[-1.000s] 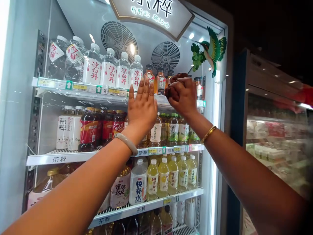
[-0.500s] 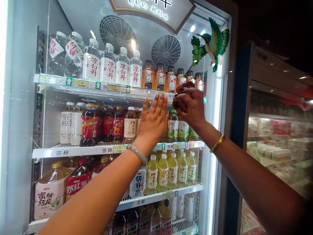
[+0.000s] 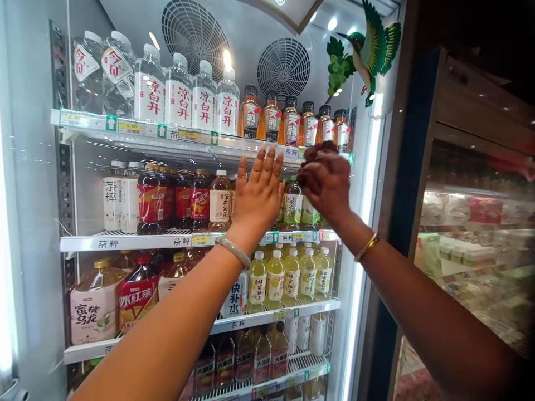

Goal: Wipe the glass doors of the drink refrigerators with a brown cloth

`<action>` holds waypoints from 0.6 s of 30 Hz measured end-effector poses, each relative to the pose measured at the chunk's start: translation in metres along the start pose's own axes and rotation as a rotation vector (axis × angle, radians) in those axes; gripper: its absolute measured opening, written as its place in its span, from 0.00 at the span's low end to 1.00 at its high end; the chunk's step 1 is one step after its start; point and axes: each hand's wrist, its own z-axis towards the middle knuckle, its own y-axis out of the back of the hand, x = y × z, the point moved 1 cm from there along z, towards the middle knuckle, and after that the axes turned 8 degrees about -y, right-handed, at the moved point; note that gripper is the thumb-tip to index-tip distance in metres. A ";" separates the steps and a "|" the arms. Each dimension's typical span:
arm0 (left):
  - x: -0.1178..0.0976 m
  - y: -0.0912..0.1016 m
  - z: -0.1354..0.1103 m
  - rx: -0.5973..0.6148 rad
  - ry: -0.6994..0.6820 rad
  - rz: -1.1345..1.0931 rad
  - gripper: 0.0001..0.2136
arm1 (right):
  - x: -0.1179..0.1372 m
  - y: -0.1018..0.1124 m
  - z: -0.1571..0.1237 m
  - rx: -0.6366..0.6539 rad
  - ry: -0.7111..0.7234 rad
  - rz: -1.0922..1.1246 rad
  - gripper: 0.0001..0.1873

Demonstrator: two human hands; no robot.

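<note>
My left hand (image 3: 258, 195) is raised with fingers spread, its palm towards the glass front of a lit drinks fridge, and a pale bangle (image 3: 234, 253) circles its wrist. Beside it, my right hand (image 3: 332, 186) is closed, fingers bunched at the glass around something dark reddish-brown (image 3: 321, 153). Whether that is a cloth or the hand's own reflection, I cannot tell. A gold bangle (image 3: 368, 247) sits on the right wrist. Behind both hands are green-labelled tea bottles (image 3: 292, 203), partly hidden, and orange drink bottles (image 3: 291, 123) on the shelf above.
Water bottles (image 3: 179, 94) line the top shelf (image 3: 142, 129). Dark red tea bottles (image 3: 152, 197), yellow drinks (image 3: 275, 278) and large jugs (image 3: 95, 306) fill lower shelves. A kingfisher decoration (image 3: 368, 53) is at the upper right. Another lit display case (image 3: 463, 217) stands blurred on the right.
The view has tilted down a little, so the shelves sit higher in the picture. My right hand has slid slightly down against the shelves behind. My left hand stays about the same, still spread.
</note>
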 end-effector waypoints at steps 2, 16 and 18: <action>-0.003 0.000 -0.004 -0.008 0.000 -0.005 0.31 | 0.009 0.007 -0.017 0.071 0.141 0.053 0.16; -0.034 -0.011 -0.040 0.007 0.058 -0.064 0.33 | 0.011 0.023 -0.058 0.094 0.210 0.094 0.12; -0.035 -0.011 -0.045 0.009 0.042 -0.075 0.35 | -0.004 0.037 -0.077 0.161 0.324 0.126 0.13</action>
